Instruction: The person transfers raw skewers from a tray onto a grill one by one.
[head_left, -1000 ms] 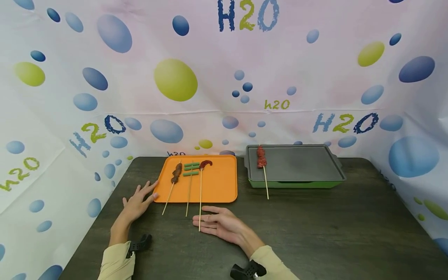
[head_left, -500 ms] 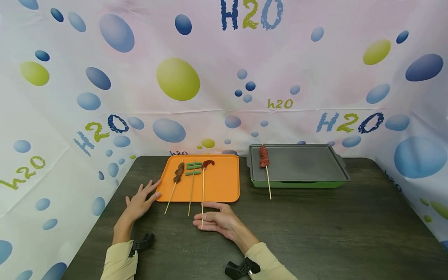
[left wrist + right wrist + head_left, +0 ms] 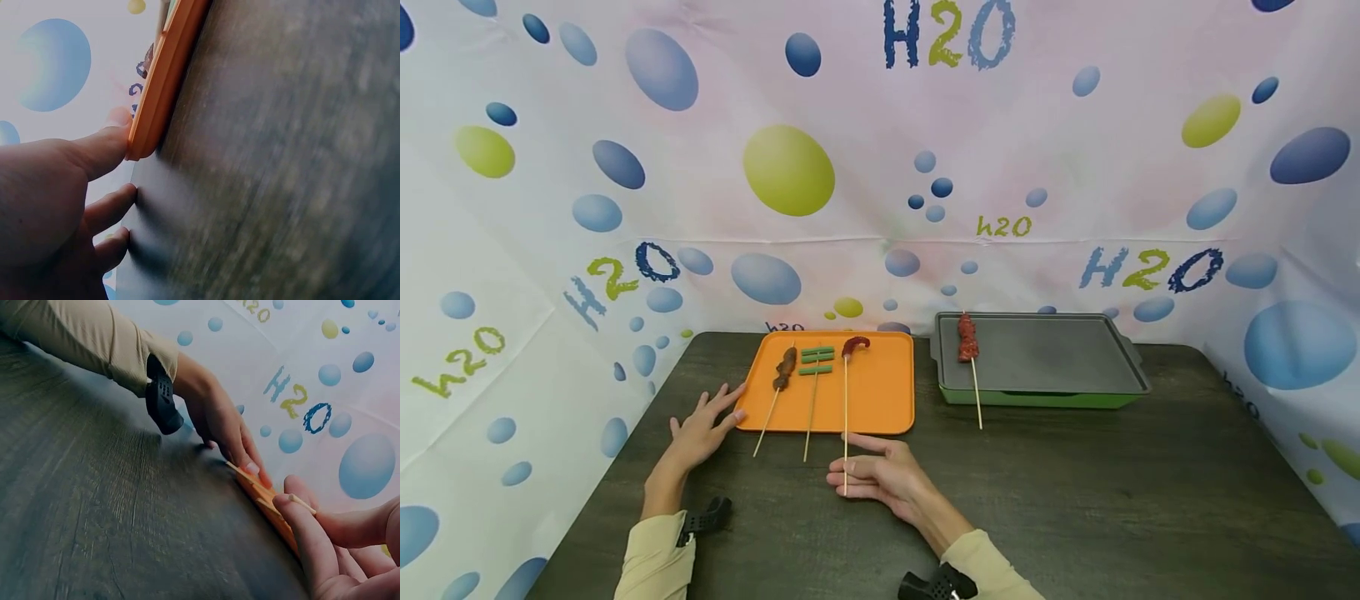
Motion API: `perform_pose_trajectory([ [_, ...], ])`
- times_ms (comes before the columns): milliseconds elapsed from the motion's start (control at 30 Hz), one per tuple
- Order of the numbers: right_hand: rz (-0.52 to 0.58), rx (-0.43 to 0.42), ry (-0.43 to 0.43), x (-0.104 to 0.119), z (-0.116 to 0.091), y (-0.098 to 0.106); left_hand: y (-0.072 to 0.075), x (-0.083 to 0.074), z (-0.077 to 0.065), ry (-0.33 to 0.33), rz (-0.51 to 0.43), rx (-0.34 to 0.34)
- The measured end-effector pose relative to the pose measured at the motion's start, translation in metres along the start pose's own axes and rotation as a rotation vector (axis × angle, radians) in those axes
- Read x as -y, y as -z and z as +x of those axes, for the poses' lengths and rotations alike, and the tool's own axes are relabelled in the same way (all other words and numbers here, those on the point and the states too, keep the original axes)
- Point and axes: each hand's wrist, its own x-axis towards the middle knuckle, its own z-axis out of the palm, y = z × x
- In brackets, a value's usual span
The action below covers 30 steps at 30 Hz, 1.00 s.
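My R hand point(image 3: 883, 477) pinches the red-tipped skewer point(image 3: 846, 392) near its bare end, prob. to keep fingers off the food end, over the orange tray point(image 3: 883, 392). L hand point(image 3: 698, 429), fingers spread, touches tray's corner, prob. steadying it.

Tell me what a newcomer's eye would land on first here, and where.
Probably the bright orange tray, left of centre on the dark table, with the left hand touching its edge. Next, the right hand in front of the tray, pinching the stick of the dark red curled skewer. Then, to the right, the grey-topped green grill bearing a red skewer.
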Motion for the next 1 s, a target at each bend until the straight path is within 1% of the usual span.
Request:
perform_pose_trajectory([
  [200,0.006,0.034,0.008,0.01,-0.014,0.005,0.0,0.001,0.001,0.006,0.01,0.0],
  [567,0.009,0.075,0.024,0.029,-0.04,0.011,0.0,0.0,0.001,-0.005,0.002,0.002],
  [833,0.006,0.077,0.037,0.045,-0.058,0.026,0.0,0.0,0.001,-0.014,0.005,0.001],
  [1000,-0.013,0.08,0.056,0.054,-0.068,0.035,0.0,0.001,0.001,-0.007,-0.001,0.002],
])
